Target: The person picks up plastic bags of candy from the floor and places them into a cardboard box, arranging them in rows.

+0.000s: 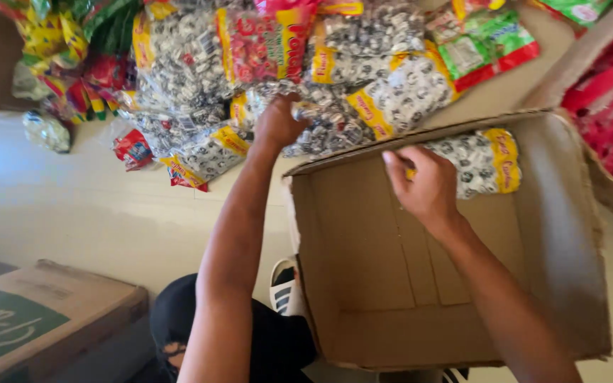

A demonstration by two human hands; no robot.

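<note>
An open brown cardboard box (391, 284) sits at four o'clock, one clear candy bag (480, 163) with a yellow label inside. More clear, yellow-labelled bags (384, 92) pile at twelve; a green-printed carton (30, 319) lies at eight.

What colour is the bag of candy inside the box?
The bag is clear with black-and-white sweets and a yellow end, seen in the head view.

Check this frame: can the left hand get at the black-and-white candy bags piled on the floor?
Probably yes. The left hand is already on a candy bag at the pile's near edge, outside the box, with nothing between them. The right hand is busy with another bag inside the box.
</note>
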